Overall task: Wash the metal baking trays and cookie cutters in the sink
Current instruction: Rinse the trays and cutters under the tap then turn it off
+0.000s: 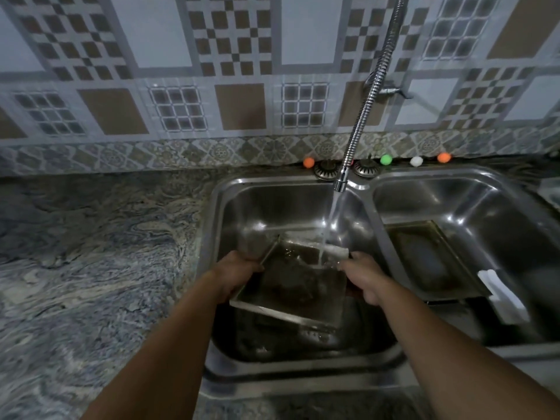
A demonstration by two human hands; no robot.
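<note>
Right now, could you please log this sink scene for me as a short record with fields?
Left hand: left hand grips the left edge of the held tray
Right hand: right hand grips its right edge
Held tray: tilted over the left basin
Water: running from the faucet onto the tray's far end
Second tray: second tray lies in the right basin
Cookie cutters: none clearly visible
</note>
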